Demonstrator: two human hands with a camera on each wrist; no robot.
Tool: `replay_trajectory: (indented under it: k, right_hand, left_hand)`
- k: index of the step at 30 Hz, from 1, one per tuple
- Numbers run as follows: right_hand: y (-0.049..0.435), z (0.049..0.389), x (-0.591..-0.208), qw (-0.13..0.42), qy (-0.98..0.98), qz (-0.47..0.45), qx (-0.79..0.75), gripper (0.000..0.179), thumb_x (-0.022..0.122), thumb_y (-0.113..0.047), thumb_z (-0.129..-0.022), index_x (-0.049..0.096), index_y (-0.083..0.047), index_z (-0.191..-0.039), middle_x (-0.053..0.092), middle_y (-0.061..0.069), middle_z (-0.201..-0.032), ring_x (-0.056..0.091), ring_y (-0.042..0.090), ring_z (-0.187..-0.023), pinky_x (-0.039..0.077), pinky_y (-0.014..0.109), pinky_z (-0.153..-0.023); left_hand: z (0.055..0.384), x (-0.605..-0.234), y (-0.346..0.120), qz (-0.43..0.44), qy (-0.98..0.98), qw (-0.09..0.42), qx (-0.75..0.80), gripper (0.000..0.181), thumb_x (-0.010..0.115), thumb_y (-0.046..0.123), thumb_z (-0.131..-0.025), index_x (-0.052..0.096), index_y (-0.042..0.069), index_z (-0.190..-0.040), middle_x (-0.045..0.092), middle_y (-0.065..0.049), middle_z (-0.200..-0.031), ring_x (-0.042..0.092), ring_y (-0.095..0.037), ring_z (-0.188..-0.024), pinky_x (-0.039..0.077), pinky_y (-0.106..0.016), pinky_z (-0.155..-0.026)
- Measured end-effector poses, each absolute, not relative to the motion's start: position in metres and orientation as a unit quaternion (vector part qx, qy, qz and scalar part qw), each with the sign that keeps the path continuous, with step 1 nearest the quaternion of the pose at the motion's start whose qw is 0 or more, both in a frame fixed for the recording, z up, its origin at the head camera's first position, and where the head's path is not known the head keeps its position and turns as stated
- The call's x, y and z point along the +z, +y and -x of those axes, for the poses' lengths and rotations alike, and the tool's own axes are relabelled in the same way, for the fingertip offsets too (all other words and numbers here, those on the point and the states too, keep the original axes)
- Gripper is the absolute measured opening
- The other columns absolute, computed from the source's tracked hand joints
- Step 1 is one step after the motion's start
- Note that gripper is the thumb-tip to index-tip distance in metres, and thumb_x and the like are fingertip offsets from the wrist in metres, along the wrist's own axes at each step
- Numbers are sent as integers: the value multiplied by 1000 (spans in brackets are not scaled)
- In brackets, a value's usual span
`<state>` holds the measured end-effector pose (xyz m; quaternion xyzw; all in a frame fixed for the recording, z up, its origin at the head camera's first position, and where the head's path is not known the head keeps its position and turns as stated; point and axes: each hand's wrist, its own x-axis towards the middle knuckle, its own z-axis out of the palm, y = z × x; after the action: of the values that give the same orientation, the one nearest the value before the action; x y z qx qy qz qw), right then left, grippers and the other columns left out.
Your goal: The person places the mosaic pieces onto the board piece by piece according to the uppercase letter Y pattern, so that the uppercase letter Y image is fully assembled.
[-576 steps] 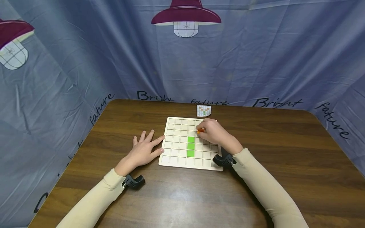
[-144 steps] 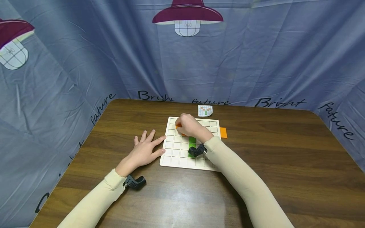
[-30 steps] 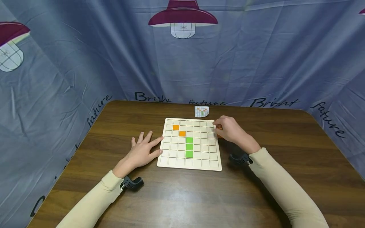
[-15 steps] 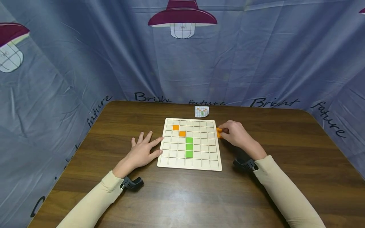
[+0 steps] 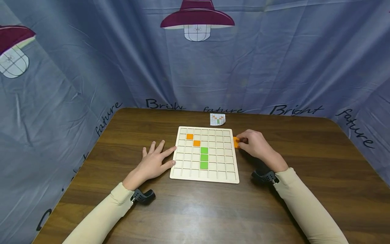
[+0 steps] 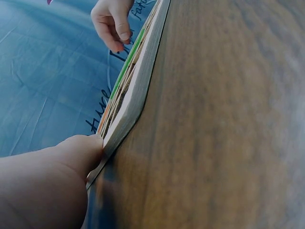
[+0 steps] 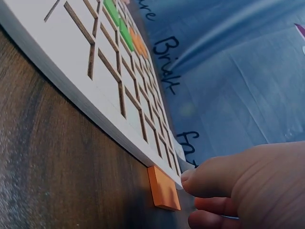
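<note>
My left hand lies with fingers spread on the table, its index finger and thumb touching the left edge of a pale grid board. Just beyond the board's right edge, my right hand has its thumb and finger tips at an orange tile. In the right wrist view this orange tile lies on the table against the board, close to the thumb. Whether the fingers pinch it is unclear. Two orange tiles sit diagonally in the board, above a column of three green tiles.
Behind the board lies a small paper card printed with a coloured grid pattern. The brown wooden table extends around the board. A blue curtain hangs along its back and sides.
Over the last second, my right hand has shifted right and slightly nearer, off the board's edge to the orange tile. Two orange tiles have joined the board since the oldest frame. My left hand stays put.
</note>
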<state>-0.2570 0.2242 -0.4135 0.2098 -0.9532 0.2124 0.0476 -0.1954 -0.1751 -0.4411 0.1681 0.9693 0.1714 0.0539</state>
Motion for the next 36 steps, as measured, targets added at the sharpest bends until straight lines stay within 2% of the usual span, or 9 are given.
replay_trajectory:
  k: [9, 36]
  right_hand:
    - [225, 257, -417, 35, -953, -211, 214, 26, 74, -3, -86, 76, 4, -111, 71, 16, -96, 58, 23, -78, 47, 35, -70]
    - [220, 256, -424, 35, -949, -240, 204, 24, 75, -1, -86, 76, 4, -109, 73, 14, -93, 62, 20, -77, 51, 36, -70]
  left_hand:
    - [195, -440, -174, -167, 969, 58, 171, 60, 55, 50, -102, 42, 31, -157, 23, -27, -167, 13, -60, -152, 10, -85, -110]
    - [194, -440, -174, -165, 969, 53, 175, 60, 56, 50, -101, 43, 31, -157, 23, -27, -167, 13, -60, -151, 10, -85, -110]
